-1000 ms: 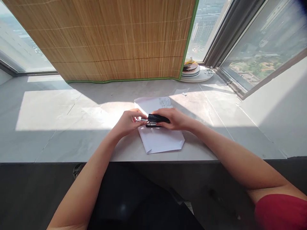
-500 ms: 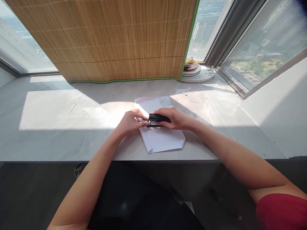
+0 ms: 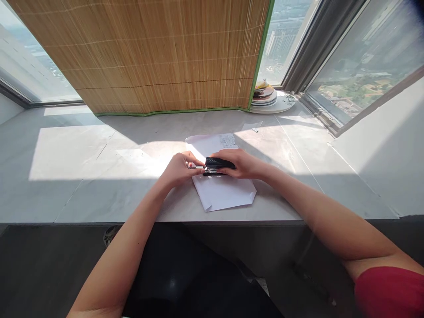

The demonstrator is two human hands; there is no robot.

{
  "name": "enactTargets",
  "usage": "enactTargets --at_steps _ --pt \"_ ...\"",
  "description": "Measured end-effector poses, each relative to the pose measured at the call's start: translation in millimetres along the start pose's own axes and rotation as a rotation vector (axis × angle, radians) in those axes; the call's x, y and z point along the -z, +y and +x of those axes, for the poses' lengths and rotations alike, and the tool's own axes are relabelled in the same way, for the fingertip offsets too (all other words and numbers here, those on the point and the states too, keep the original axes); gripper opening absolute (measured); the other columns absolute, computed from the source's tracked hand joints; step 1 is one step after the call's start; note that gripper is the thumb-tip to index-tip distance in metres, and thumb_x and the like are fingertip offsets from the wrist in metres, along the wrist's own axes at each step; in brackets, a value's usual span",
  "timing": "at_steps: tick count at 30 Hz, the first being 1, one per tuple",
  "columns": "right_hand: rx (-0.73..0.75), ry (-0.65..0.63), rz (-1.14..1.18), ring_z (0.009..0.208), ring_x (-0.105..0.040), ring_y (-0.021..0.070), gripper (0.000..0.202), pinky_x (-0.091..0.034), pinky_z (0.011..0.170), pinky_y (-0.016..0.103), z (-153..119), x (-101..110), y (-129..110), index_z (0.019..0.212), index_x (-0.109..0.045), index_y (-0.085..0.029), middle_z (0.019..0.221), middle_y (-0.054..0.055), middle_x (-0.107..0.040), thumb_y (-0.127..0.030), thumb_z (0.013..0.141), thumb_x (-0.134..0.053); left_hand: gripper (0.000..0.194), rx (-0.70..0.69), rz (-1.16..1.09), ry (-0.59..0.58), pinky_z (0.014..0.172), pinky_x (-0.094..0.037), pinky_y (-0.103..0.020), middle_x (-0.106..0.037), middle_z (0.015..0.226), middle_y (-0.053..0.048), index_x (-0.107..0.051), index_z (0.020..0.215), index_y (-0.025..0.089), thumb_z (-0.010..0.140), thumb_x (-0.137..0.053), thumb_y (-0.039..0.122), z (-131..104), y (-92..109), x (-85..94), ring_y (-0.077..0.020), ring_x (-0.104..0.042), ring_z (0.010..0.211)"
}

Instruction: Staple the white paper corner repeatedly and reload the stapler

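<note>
Sunlit windowsill: over white paper, the right hand clasps a black stapler, likely to steady it; the left hand pinches a slim piece, perhaps metal, at its end.

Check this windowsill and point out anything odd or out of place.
The white paper under the black stapler has a folded near-left corner, making its outline uneven. The stacked plates by the bamboo blind look somewhat out of place on a windowsill.
</note>
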State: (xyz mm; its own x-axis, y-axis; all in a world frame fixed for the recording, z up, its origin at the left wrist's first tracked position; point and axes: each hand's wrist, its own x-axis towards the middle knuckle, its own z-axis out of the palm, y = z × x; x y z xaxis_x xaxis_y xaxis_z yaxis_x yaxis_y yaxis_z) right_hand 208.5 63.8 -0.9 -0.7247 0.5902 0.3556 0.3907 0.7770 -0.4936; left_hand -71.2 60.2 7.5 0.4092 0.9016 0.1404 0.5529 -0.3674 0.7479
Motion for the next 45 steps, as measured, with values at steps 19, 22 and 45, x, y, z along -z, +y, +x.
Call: enactTargets --at_steps 19,22,45 --pt "0.009 -0.004 0.004 0.105 -0.072 0.0244 0.037 -0.052 0.09 0.035 -0.8 -1.0 2.0 0.139 -0.066 -0.023 0.122 0.009 -0.077 -0.032 0.103 -0.067 0.015 0.022 -0.047 0.013 0.064 -0.05 -0.03 -0.075 0.088 -0.006 -0.09 0.089 0.027 0.076 -0.09 0.034 -1.9 7.0 1.7 -0.016 -0.064 0.074" --pt "0.006 -0.009 0.005 0.105 -0.072 0.0245 0.038 -0.053 0.09 0.036 -0.9 -0.7 1.9 0.14 -0.066 -0.023 0.122 0.01 -0.077 -0.031 0.103 -0.067 0.014 0.027 -0.047 -0.015 0.066 -0.051 -0.03 -0.074 0.088 -0.005 -0.09 0.089 0.027 0.076 -0.09 0.034 -2.1 7.9 2.1 -0.0161 -0.064 0.075" --pt "0.023 -0.007 -0.015 0.103 -0.071 0.0239 0.038 -0.052 0.089 0.035 -1.1 0.1 3.2 0.139 -0.066 -0.023 0.117 0.009 -0.078 -0.031 0.102 -0.067 0.01 -0.005 -0.036 -0.007 0.069 -0.047 -0.032 -0.079 0.089 -0.004 -0.088 0.083 0.029 0.08 -0.087 0.038 -1.7 3.0 4.7 -0.0166 -0.063 0.077"
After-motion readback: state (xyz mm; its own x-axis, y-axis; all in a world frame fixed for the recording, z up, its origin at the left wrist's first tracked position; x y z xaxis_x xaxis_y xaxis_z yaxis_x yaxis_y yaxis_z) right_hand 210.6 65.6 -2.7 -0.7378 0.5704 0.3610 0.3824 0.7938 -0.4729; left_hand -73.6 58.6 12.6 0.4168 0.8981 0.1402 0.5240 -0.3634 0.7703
